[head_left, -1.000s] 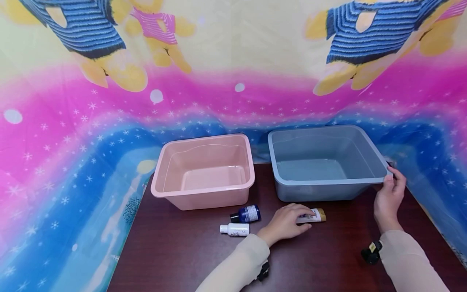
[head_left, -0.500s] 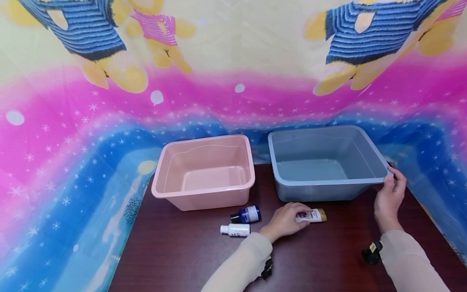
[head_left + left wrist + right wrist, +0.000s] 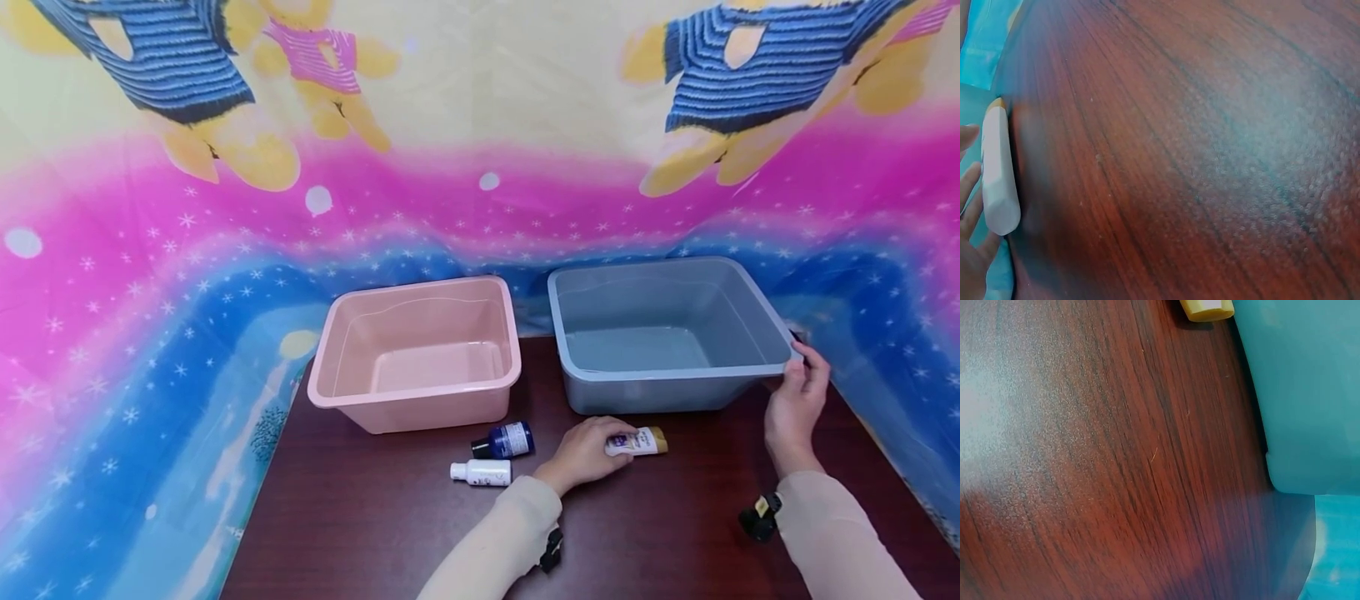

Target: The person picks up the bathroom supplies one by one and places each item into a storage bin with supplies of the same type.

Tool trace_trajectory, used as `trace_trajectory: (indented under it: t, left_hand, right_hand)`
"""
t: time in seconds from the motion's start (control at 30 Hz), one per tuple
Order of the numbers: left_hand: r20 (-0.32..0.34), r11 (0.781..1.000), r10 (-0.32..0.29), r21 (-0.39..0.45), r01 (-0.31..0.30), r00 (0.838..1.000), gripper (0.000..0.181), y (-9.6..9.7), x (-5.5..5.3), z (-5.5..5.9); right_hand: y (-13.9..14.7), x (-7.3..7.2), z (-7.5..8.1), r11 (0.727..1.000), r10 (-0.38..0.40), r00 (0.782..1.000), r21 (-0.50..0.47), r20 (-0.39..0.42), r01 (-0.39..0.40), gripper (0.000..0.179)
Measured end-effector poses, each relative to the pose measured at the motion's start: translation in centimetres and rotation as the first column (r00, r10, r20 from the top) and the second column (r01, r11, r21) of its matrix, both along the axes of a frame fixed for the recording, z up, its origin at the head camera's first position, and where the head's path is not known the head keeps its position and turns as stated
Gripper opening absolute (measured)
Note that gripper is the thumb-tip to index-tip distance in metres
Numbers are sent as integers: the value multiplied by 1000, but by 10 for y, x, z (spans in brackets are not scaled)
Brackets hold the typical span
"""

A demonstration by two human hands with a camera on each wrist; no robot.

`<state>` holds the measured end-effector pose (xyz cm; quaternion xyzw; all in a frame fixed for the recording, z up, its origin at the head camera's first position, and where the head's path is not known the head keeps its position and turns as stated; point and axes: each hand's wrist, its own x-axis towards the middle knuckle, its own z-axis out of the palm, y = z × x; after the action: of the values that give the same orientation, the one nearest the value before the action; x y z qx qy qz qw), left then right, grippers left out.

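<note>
In the head view, my left hand [image 3: 588, 452] is at a small white bottle [image 3: 633, 442] with a gold cap and a purple-marked label. Its thumb lies on the near side and its fingers on the far side, around the bottle's base end. The left wrist view shows this bottle [image 3: 1000, 172] lying at the left edge beside the fingers [image 3: 971, 200]. My right hand [image 3: 797, 408] holds the front right corner of a blue-grey plastic basin [image 3: 675, 375]. In the right wrist view, the gold cap [image 3: 1208, 309] lies near the basin's wall [image 3: 1310, 406]; the hand is out of that view.
Left of the blue-grey basin stands a pink basin [image 3: 427, 408]. A dark blue bottle [image 3: 504, 440] and a white bottle [image 3: 482, 472] lie in front of it on the dark wooden table [image 3: 360, 533]. A printed cloth [image 3: 480, 183] hangs behind.
My left hand has closed in on the gold-capped bottle, its fingers drawing back toward the base end so more of the label shows. The right hand stays at the basin's corner.
</note>
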<state>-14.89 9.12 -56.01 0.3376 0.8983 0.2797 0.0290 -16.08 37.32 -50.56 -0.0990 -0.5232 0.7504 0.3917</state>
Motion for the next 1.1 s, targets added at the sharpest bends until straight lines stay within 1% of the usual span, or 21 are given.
trace_trajectory:
  t: [0.2,0.33,0.47,0.6,0.7,0.8,0.93,1.03,1.1]
  left_hand:
    - [17,1000,22,-4,-22,1000,40,1,0,-3]
    - [18,1000,25,-1,-25,1000,40,2,1,-4]
    - [12,1000,31,-2,-31,999,40,3,-1,-7]
    - [-9,998,63,-6,-63,998,43,6,-4,-9]
    - [-13,996,81,-29,-81,997,46,7,-5,-11]
    - [1,994,86,-62,-86,996,47,7,-5,-12]
    - [16,992,95,-87,-93,995,51,7,-4,-13]
    - [12,992,92,-91,-90,996,55,8,-3,-13]
    - [7,992,86,-93,-85,996,57,8,-2,-12]
  right_hand:
    - [0,-1,-1,1000,1,1000,-9,-19,-1,30]
    - [-1,-1,-1,1000,-7,1000,-3,-17,7,30]
    - [0,0,0,1000,-12,1000,5,-10,12,29]
    - [0,0,1,1000,-7,1000,-1,-1,7,28]
    - [0,0,0,1000,-6,1000,0,13,6,29]
    - [1,0,-1,1000,-12,999,17,31,12,29]
    - [0,0,-2,1000,-7,1000,13,20,7,30]
    - [0,0,-2,1000,-6,1000,3,1,6,29]
    - [0,1,-1,1000,-9,1000,6,2,9,29]
